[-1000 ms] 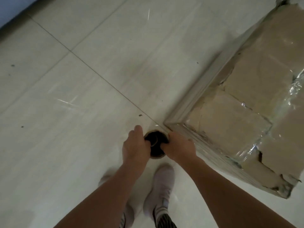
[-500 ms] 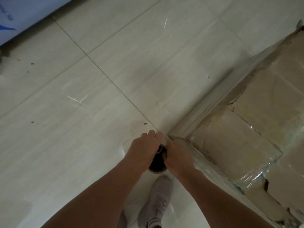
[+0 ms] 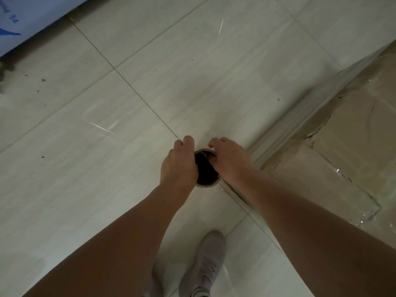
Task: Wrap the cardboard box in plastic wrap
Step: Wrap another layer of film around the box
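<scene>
Both hands sit higher in the view than half a second ago and have drawn slightly apart, so more of the roll's open core end now shows between them; the box corner has shifted right and toward the lower edge. Left hand point(image 3: 179, 166) is closed around the left side of the plastic wrap roll point(image 3: 205, 171), fingers curled over its far rim, thumb side toward the camera. Right hand point(image 3: 232, 160) grips the right side of the same roll, fingers hooked over the upper rim and partly into the dark core opening. Roll is held upright, end-on to the camera; only the tan cardboard rim and dark interior are visible, the film-wound body is hidden below the hands. Cardboard box point(image 3: 347, 151) stands on the floor point(image 3: 107, 168) just right of the right hand, its near corner close to the right wrist. Box sides carry layers of stretched clear film in horizontal bands; the top shows torn brown cardboard with shiny film over parts of it. Whether a film strand runs from roll to box cannot be told. One pale shoe point(image 3: 204, 266) rests on the tiles below the hands, between the forearms. White sheet with blue print point(image 3: 32, 20) lies at upper left along the floor edge.
</scene>
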Motion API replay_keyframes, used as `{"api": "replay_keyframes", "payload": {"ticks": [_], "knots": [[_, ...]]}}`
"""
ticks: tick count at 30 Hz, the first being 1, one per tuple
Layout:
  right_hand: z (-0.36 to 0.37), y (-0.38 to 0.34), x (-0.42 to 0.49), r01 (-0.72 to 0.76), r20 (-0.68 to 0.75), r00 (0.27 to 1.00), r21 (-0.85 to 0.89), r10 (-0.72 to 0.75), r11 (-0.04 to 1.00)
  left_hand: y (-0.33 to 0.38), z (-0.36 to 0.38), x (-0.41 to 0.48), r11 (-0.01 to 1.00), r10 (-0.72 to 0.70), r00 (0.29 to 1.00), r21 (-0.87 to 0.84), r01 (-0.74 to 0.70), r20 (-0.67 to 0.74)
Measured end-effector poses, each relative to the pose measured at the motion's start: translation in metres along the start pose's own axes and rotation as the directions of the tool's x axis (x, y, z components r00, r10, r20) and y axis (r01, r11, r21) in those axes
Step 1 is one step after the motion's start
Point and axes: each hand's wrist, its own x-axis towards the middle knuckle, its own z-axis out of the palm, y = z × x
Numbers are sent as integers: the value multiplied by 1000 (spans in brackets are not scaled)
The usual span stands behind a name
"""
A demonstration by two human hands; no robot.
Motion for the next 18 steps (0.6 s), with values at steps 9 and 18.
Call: {"api": "replay_keyframes", "payload": {"ticks": [9,18], "knots": [[-15,15,-6,-177,222,962,59,160,982,10,2,5,999,-24,1000,-40,24,5],[-19,21,17,-81,61,995,-29,82,996,17,7,21,989,-40,997,-143,31,-62]]}}
